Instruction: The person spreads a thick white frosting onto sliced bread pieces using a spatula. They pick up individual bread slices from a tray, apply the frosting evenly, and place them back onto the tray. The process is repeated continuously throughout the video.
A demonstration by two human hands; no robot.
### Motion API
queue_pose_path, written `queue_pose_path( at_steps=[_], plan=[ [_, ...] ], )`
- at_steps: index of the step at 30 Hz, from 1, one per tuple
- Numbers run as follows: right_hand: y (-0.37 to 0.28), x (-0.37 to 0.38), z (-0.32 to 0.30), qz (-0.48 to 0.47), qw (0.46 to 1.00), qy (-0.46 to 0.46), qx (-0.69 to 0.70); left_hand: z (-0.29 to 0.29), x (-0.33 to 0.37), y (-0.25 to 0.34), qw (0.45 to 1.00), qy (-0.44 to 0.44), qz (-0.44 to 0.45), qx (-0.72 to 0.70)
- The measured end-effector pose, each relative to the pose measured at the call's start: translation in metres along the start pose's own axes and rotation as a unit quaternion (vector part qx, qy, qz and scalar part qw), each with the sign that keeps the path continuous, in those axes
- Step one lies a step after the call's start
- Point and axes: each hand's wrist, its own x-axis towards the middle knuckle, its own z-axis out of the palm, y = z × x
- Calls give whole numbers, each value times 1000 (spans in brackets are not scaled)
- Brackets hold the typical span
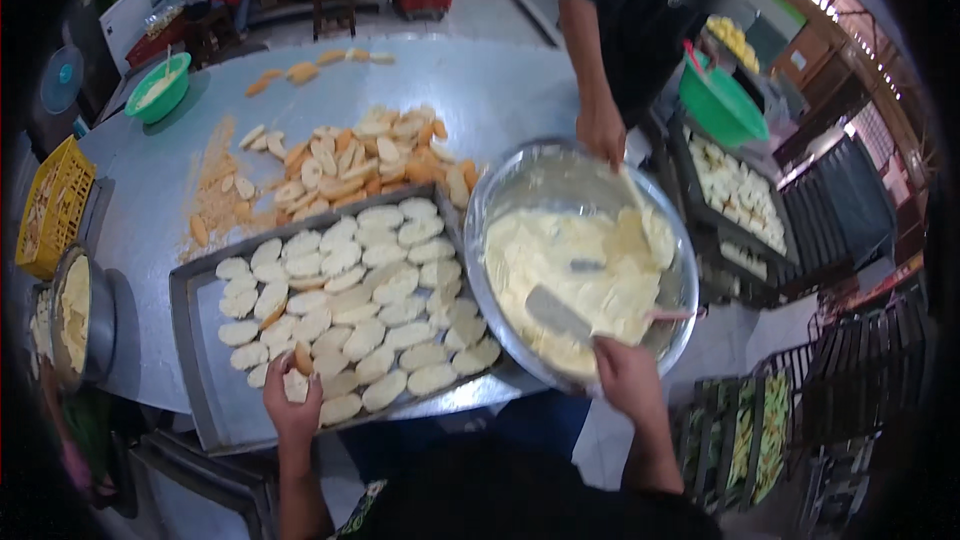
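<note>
My left hand (290,410) pinches a bread slice (302,360) with a brown crust edge, over the near left corner of a large metal tray (207,360). Rows of oval slices coated in pale cream (363,338) lie in this tray. To its right stands a wide steel bowl (478,285) of pale yellow cream (520,250). My right hand (630,380) grips a flat spatula (560,315), its blade over the cream at the bowl's near side. Across the bowl, a co-worker's hand (602,130) holds another spatula (640,202) in the cream. A pink-handled tool (680,315) rests across the right rim.
Uncoated bread slices (350,165) are heaped behind the tray, with crumbs (210,185) beside them. A green bowl (160,90), a yellow crate (55,205) and a metal bowl (90,315) stand at left. Racked trays (740,195) are at right.
</note>
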Motion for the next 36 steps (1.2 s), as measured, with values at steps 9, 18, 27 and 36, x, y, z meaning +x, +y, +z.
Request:
queue_pose_path(
  at_steps=[9,18,27,36],
  plan=[
    [17,6,-4,-13,994,-53,-94,14,-12,3,998,-34,-6,-53],
    [37,25,-8,-37,961,-117,-248,25,-11,10,989,-53,-30,-135],
    [53,4,-41,-6,958,-208,-199,32,6,11,938,-91,-129,-310],
    [81,-15,-40,212,902,-182,330,72,38,77,784,-238,-263,-509]
  ],
)
